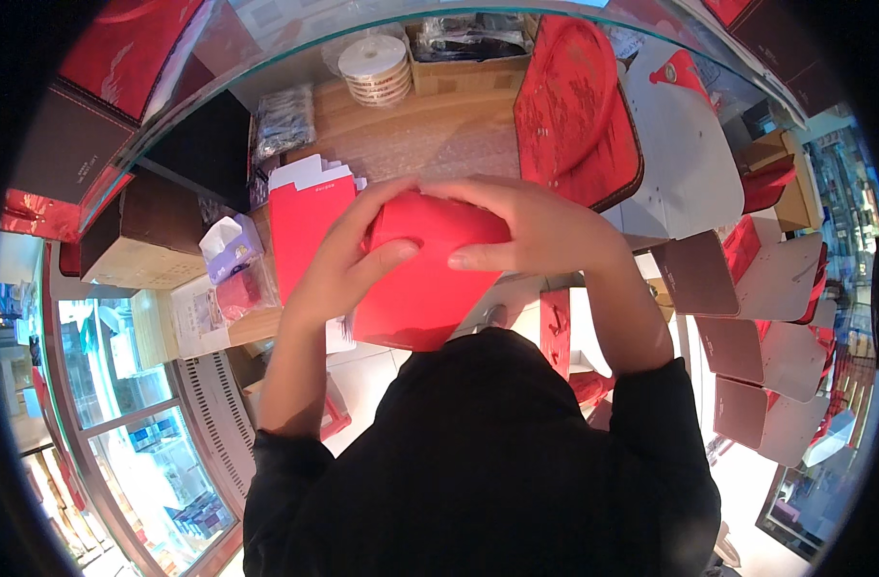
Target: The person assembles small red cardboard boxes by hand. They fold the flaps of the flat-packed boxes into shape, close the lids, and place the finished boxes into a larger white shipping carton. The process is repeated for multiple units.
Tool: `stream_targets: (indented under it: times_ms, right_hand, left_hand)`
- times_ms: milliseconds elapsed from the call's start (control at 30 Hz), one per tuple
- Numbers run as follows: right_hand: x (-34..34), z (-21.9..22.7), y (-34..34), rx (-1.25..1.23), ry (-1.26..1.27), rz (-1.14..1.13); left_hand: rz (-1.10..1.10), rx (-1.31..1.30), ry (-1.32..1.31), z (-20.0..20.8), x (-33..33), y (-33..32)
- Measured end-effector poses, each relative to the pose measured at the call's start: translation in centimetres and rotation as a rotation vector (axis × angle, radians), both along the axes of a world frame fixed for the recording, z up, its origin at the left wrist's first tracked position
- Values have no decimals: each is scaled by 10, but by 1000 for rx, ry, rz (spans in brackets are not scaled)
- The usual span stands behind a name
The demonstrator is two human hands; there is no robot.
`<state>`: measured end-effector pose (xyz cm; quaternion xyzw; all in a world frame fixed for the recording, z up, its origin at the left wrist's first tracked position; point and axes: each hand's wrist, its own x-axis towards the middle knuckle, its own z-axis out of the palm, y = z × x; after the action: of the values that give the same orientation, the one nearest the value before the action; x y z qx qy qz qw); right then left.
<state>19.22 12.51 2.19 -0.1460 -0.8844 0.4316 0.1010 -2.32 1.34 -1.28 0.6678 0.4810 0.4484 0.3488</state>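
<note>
Both hands are on a red cardboard box (pixel 411 303) at the near edge of the wooden desk, close to my body. My left hand (pixel 348 250) grips its left side, thumb on the near face and fingers over the far edge. My right hand (pixel 531 226) holds the upper right side the same way, its thumb pointing at the left thumb. The fingertips behind the box are partly hidden. Just left of my left hand lie red cartons (pixel 307 216) with white flaps, apparently flat and stacked.
On the desk (pixel 401 139) are a stack of white ribbon spools (pixel 374 69), a cardboard tray (pixel 468 75) of wrapped items and a plastic-wrapped bundle (pixel 286 120). A purple tissue box (pixel 232 248) sits left. A red patterned case (pixel 579 115) and several grey-white panels (pixel 685 144) stand right.
</note>
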Motion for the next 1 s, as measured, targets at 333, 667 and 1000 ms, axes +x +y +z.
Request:
stream_targets:
  times_ms: [333, 667, 1000]
  right_hand:
    - [-16, -36, 1, -316, 234, -366]
    - [-6, -34, -5, -625, 191, -396]
    - [-10, -40, -10, -328, 285, -446]
  left_hand:
    - [387, 186, 776, 2, 38, 1]
    - [330, 209, 750, -10, 41, -2]
    - [302, 251, 740, -6, 41, -3]
